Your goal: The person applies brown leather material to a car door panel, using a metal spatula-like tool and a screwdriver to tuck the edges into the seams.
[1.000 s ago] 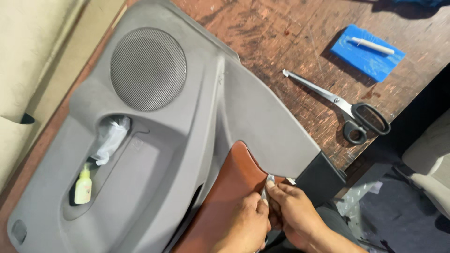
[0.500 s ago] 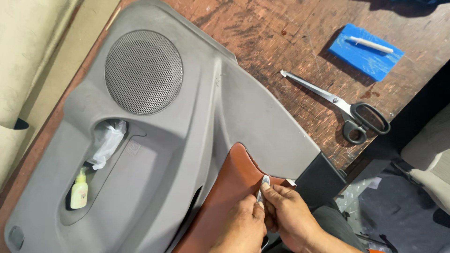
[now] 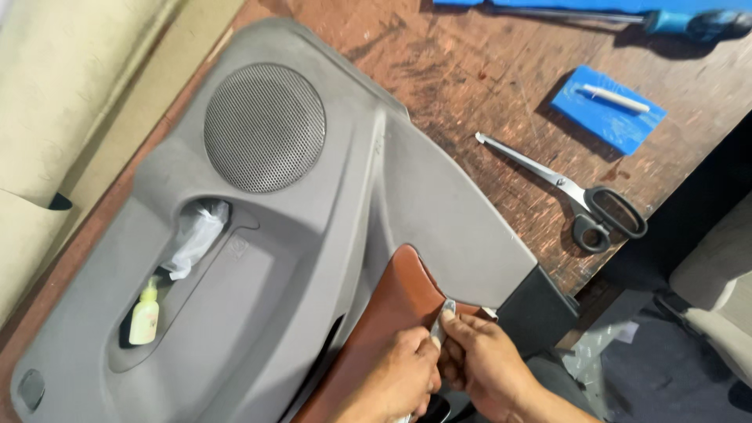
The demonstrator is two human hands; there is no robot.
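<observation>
We pinch a thin metal tool (image 3: 440, 329) between both hands, left hand (image 3: 399, 380) and right hand (image 3: 482, 364), against the brown leather trim (image 3: 392, 309) on the grey door panel (image 3: 313, 235).

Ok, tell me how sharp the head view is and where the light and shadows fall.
Head view: sharp overall; the grey plastic door panel evenly lit, brighter toward the cream upholstery at left; the steel black-handled scissors throw a soft shadow; lower right corner dark.

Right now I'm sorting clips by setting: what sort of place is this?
Probably a car upholstery workshop: a grey car door panel lies on a scratched wooden workbench, with scissors beside it.
</observation>
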